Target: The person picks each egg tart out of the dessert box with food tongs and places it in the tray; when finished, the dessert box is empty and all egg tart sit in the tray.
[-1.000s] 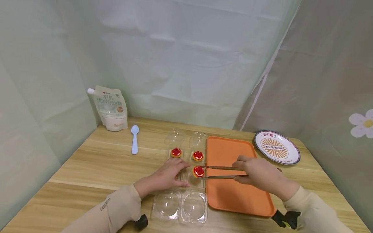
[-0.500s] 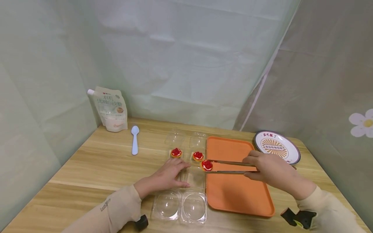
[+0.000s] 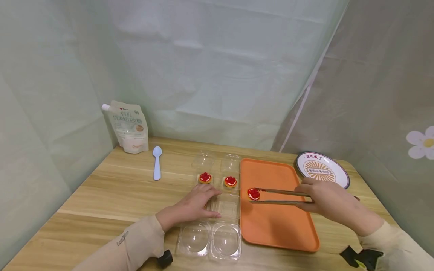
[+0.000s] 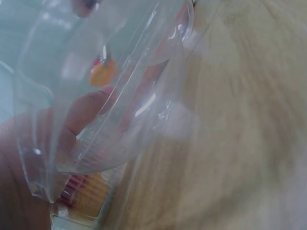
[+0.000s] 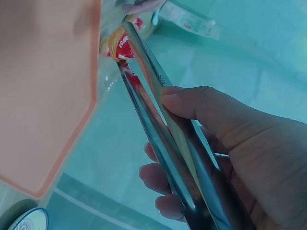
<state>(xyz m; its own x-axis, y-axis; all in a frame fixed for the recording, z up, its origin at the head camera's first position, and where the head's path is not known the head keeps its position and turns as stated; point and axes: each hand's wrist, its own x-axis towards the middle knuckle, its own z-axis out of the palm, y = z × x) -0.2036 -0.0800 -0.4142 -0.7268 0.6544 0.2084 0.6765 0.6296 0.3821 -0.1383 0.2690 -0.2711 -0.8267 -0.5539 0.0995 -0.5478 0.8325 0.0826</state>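
Note:
My right hand (image 3: pixel 325 199) grips metal tongs (image 3: pixel 281 191), thumb on one arm and fingers round the other. Between the tong tips is a small tart (image 3: pixel 253 194) with red fruit and white cream, over the left part of the orange tray (image 3: pixel 274 229). My left hand (image 3: pixel 193 202) rests across the left side of a clear plastic container (image 3: pixel 228 205), thumb and fingers spread. Under this hand, the left wrist view shows another red-topped tart (image 4: pixel 86 196) through the plastic. The container's clear lid (image 3: pixel 225 241) lies folded out towards me.
Behind stand two more tarts, a left one (image 3: pixel 205 177) and a right one (image 3: pixel 230 181), in a clear container with raised lids (image 3: pixel 231 162). A blue spoon (image 3: pixel 156 163) and a sugar pouch (image 3: pixel 130 128) are at the left. A patterned plate (image 3: pixel 322 171) sits back right.
The right hand has carried the tart in the tongs rightwards, from the container's front right compartment to over the orange tray. The left hand has stayed in place.

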